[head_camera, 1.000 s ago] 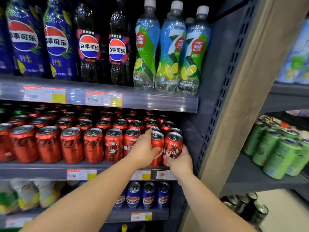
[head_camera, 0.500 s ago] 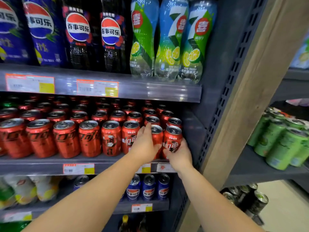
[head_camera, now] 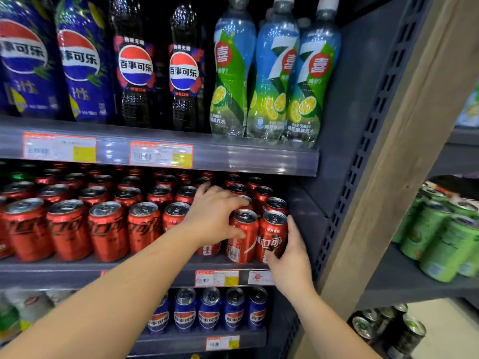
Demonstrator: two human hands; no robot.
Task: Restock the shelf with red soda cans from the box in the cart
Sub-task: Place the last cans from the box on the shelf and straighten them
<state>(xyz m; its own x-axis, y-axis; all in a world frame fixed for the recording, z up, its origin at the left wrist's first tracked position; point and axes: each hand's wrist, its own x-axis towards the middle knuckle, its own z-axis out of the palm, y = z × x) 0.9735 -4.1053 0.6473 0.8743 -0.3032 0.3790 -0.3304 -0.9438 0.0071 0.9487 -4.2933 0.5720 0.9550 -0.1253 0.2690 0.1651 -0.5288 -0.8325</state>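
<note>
My right hand (head_camera: 291, 257) wraps the red soda can (head_camera: 272, 235) standing at the right end of the shelf's front edge, thumb along its right side, fingers curled under its lower front; the can is glossy red with white script and a silver top with a pull tab, upright, touching the second red can (head_camera: 242, 235) on its left. My left hand (head_camera: 213, 216) clasps that second can from the left, thumb across its front and fingers spread over its top and the cans behind. The middle shelf (head_camera: 77, 270) is dark grey metal, packed with rows of red cans with black lettering (head_camera: 108, 229) running left and back; price tags (head_camera: 216, 278) sit in its front rail. Above stand 2 blue cola bottles (head_camera: 80, 63), 2 black cola bottles (head_camera: 134, 71) and green-labelled lemon soda bottles (head_camera: 272, 73) at that shelf's right end. Below, blue cans (head_camera: 208, 310) line the lower shelf. Right of a wooden upright (head_camera: 404, 141), green cans (head_camera: 445, 229) fill a neighbouring shelf
</note>
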